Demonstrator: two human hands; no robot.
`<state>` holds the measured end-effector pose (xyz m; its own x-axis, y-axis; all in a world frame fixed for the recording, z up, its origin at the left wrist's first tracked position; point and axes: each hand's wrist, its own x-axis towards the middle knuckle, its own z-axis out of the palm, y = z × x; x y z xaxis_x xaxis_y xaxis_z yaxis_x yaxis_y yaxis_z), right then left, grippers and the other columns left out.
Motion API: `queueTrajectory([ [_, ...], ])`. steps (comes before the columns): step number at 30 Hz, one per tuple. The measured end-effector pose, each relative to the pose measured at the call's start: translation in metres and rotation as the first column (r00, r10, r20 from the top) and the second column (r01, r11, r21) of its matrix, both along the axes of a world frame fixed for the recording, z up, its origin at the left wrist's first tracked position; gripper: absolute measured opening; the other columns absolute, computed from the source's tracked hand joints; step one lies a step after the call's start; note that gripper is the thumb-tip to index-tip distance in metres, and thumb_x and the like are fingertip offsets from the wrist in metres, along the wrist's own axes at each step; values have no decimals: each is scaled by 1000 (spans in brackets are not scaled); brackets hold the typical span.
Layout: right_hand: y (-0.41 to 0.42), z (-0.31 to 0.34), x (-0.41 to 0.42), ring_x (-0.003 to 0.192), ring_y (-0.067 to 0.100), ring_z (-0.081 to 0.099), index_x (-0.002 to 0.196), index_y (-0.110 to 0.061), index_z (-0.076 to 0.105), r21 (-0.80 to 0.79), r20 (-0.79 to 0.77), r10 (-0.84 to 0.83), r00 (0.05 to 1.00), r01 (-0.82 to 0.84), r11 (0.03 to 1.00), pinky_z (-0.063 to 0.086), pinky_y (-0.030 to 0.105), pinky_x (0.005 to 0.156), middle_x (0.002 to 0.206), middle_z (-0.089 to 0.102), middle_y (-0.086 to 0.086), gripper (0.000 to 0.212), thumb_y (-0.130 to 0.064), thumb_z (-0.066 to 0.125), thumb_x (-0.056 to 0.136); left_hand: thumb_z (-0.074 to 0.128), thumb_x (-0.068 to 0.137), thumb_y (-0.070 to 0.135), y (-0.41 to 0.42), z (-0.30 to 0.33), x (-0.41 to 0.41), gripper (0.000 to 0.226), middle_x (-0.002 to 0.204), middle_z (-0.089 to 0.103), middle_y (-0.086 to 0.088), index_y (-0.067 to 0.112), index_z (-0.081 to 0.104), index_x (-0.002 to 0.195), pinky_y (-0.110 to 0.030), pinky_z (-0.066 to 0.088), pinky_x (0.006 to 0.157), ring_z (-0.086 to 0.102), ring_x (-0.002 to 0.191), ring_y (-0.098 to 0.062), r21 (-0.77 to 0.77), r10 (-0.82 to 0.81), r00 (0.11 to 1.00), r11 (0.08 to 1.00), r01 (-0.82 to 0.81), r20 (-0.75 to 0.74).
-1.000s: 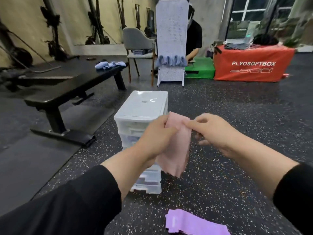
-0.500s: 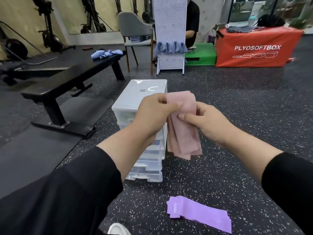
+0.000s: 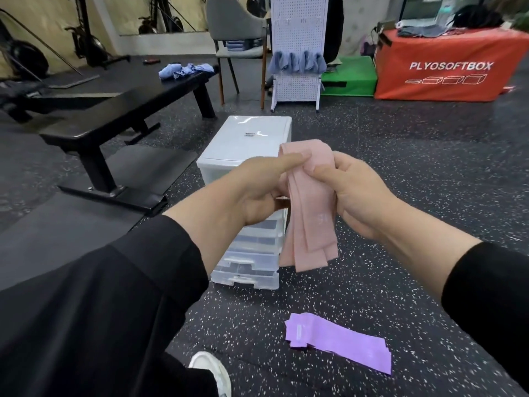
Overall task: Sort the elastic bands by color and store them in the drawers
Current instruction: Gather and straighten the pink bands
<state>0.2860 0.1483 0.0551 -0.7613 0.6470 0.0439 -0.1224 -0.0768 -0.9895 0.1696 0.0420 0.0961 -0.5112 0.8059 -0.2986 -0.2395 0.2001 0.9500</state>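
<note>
Both hands hold a bunch of pink elastic bands (image 3: 310, 207), folded over at the top and hanging down in front of me. My left hand (image 3: 257, 190) pinches the bunch from the left, and my right hand (image 3: 355, 193) grips it from the right. Behind and below them stands a clear plastic drawer unit (image 3: 246, 138) on the floor, its drawers closed as far as I can see. A stack of purple elastic bands (image 3: 340, 340) lies flat on the speckled floor, near and to the right.
A black workout bench (image 3: 126, 110) stands to the left with blue cloths (image 3: 186, 70) on its far end. Behind the drawers are a white pegboard stand (image 3: 297, 47), a grey chair (image 3: 237, 27), a green block and an orange plyo box (image 3: 446, 67). A white shoe (image 3: 211, 371) shows below.
The pink bands were gathered and folded into a tighter bunch between both hands. The view tilted down, so the drawers and purple bands sit higher in frame.
</note>
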Motion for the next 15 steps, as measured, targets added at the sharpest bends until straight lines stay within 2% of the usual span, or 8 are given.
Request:
queueTrajectory([
  [2,-3,-3,-2,105,31,70,110,-5,65,-17,37,19,999,-18,1000,48,60,103,118,70,23,21,-17,70,93,64,98,16,-1,-5,-6,31,111,72,-22,-1,64,125,-44,59,89,72,88,-31,50,61,998,997,-60,-16],
  [3,-4,-5,-4,104,29,70,108,-7,64,-21,54,25,998,-24,999,48,60,102,119,70,22,22,-18,72,91,62,99,11,0,-9,-11,27,114,73,-23,0,65,123,-47,59,88,73,93,-34,81,87,996,993,-85,-25],
  [5,-8,-8,-8,108,30,70,113,-8,62,-17,64,23,998,-22,1000,51,61,99,118,71,18,33,-23,76,88,59,99,7,-1,-12,-13,23,117,72,-23,3,66,120,-56,57,94,70,108,-39,148,111,992,984,-101,-61],
  [7,-12,-7,-12,109,31,70,119,-10,62,22,76,29,997,-31,999,53,59,97,116,73,12,43,-31,77,84,60,99,7,-3,-15,-13,18,116,73,-20,8,68,115,-60,53,98,70,110,-38,200,146,985,972,-126,-89],
  [11,-17,-4,-20,104,24,72,117,-16,66,157,90,20,996,-34,987,55,51,97,110,76,4,27,-26,71,93,57,101,9,-9,-14,-14,16,116,72,-16,11,67,114,-57,51,102,69,106,-29,313,174,983,938,-146,-62],
  [15,-21,-5,-30,102,28,73,113,-13,70,139,101,14,995,-28,990,56,52,96,106,77,6,24,-22,74,91,53,105,19,-15,-17,-21,24,117,74,-10,13,66,123,-54,56,96,71,110,-28,231,145,971,968,-100,-190],
])
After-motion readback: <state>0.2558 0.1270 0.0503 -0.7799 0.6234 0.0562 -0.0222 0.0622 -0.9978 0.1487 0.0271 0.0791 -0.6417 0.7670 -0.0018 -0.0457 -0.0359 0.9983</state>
